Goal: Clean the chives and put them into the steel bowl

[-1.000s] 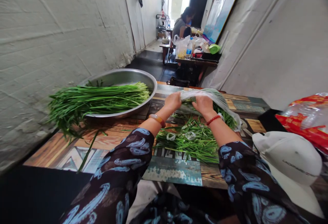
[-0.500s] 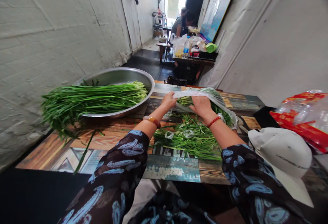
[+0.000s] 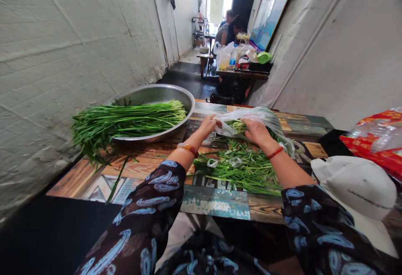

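My left hand (image 3: 208,126) pinches the rim of a clear plastic bag (image 3: 262,116) at its mouth. Inside the bag lies a bundle of garlic chives (image 3: 236,125), pale stem ends toward the opening. My right hand (image 3: 256,132) reaches in at the mouth, its fingers closed around the chives; the fingertips are partly hidden. Loose chive trimmings (image 3: 238,172) spread over the table just below the bag, with two small clear plastic rings among them. At the left, a big metal basin (image 3: 185,94) holds a thick bunch of long chives (image 3: 135,120), leaves hanging over its rim.
A white cap (image 3: 354,182) lies at the table's right end, near a red and clear plastic package (image 3: 370,141). Beyond the patterned wooden table (image 3: 216,206), people (image 3: 228,29) sit near another table with bags and a water bottle (image 3: 233,59).
My right hand has gone from lying flat at the bag's mouth to closing on the chives inside. My left hand stays on the bag's rim. The view has shifted slightly left.
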Motion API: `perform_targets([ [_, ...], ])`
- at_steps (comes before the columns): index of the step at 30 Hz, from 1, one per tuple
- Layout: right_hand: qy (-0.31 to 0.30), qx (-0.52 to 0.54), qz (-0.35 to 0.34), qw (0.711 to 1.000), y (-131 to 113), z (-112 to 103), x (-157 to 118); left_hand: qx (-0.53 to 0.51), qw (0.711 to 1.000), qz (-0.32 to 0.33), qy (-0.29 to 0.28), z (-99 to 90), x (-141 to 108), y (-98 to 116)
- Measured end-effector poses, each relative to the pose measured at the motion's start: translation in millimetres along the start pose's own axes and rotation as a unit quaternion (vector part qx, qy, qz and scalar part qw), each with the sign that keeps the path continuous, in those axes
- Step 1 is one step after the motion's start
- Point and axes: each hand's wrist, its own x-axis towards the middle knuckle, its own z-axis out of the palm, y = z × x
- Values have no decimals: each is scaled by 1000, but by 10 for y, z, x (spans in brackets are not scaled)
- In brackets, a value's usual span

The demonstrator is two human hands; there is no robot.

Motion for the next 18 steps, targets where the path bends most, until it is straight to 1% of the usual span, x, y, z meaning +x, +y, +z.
perform_targets([
  [4,2,-27,13,1000,-31,-88,-73,-29,999,6,-29,11,-126,97],
  [8,-11,-79,22,997,-171,-97,-117,-50,996,8,-68,32,-255,195],
  [10,-7,-102,38,994,-245,-90,-133,-54,995,12,-78,57,-284,215],
  [12,6,-113,40,993,-292,-90,-141,-53,995,22,-84,85,-279,203],
  [13,11,-114,28,993,-299,-93,-144,-45,995,28,-83,94,-264,187],
  [15,10,-106,-16,994,-270,-98,-162,-13,997,41,-68,95,-215,143],
  [18,-1,-77,-82,994,-132,-86,-260,47,997,51,-45,38,-135,77],
])
